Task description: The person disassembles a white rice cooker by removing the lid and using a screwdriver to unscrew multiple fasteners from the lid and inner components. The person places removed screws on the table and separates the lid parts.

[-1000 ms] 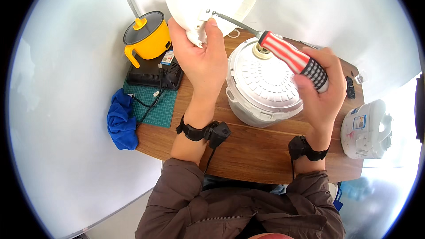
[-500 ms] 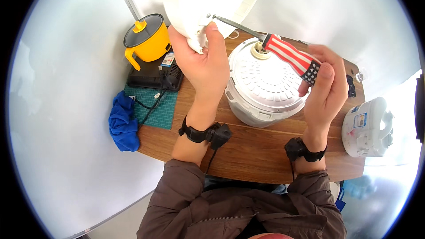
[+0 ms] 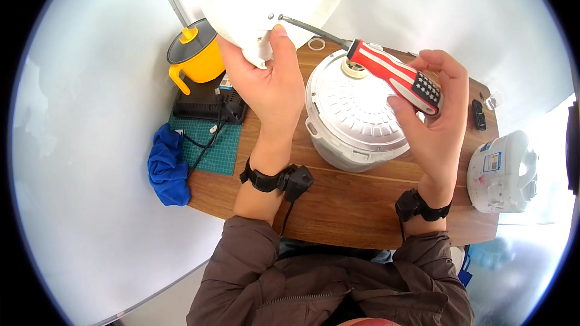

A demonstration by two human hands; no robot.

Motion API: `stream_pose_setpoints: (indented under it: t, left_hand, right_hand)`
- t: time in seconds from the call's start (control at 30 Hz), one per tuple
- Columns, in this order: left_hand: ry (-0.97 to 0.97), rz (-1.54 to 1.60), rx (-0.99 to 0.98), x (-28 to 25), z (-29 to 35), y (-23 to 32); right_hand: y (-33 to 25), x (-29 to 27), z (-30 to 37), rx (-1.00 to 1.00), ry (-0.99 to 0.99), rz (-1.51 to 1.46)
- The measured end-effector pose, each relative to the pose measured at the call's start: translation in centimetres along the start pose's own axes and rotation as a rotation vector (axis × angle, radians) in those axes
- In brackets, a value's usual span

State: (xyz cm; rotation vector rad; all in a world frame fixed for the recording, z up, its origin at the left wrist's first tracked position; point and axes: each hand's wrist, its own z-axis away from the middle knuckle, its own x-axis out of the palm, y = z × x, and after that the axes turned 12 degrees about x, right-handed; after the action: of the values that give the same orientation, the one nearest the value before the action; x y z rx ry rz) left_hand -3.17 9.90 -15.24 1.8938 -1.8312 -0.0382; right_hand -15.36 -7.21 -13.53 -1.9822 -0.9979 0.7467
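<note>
My left hand (image 3: 275, 96) grips the lower end of a white plastic cover (image 3: 241, 9), raised above the table, its thumb beside two small screws. In my right hand (image 3: 443, 130) is a screwdriver (image 3: 393, 72) with a red, white and black handle patterned in stripes and stars. Its thumb and fingers are loosely around the handle's end. The screwdriver's tip meets one of the screws on the cover. Below the shaft stands a round white appliance body (image 3: 356, 111) with a slotted metallic top; the handle hides part of it. The cover's upper part lies outside the picture.
Left on the wooden table (image 3: 338, 205) are a yellow pot (image 3: 202, 63), a black device (image 3: 208, 105) with a cable, a green cutting mat (image 3: 220, 151) and a blue cloth (image 3: 169, 169). A white rice cooker-like appliance (image 3: 495, 175) stands right, near a black object (image 3: 478, 115).
The cover and my left hand have shifted slightly left and up. The screwdriver's handle has turned, and my right hand's grip has loosened, its thumb now lower left of the handle.
</note>
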Motion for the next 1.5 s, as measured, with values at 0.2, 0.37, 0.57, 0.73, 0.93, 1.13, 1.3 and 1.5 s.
stream_pose_setpoints:
  t: [0.2, 0.37, 0.57, 0.73, 0.93, 1.13, 1.3, 1.5]
  left_hand:
    - [0.011, 0.023, -0.017, 0.2, -0.2, -0.3]
    - [0.015, 0.036, -0.059, -0.1, -0.3, -0.1]
    - [0.124, 0.212, -0.281, -0.3, -0.2, 0.1]
    - [0.136, 0.557, -0.507, -0.4, -0.5, 0.3]
    - [0.007, 0.740, -0.670, 0.8, 0.2, 1.8]
    - [-0.055, 0.684, -0.710, 1.1, 0.6, 2.7]
    - [-0.069, 0.605, -0.681, 1.0, 1.3, 2.7]
    - [-0.016, 0.630, -0.652, 1.1, 1.3, 2.6]
  right_hand:
    - [-0.2, -0.3, 0.0, 0.199, -0.075, -0.041]
    - [0.2, -0.5, -0.2, 0.076, -0.029, 0.003]
    - [0.6, -0.6, -0.8, 0.036, 0.164, -0.241]
    - [1.1, -1.2, -1.4, 0.075, 0.173, -0.708]
    - [2.4, -2.1, -1.7, 0.065, 0.123, -0.691]
    - [2.2, -2.1, -1.7, -0.042, 0.086, -0.804]
    - [1.0, -2.2, -1.5, 0.155, 0.255, -0.589]
    - [0.5, -1.7, -1.4, 0.162, 0.250, -0.588]
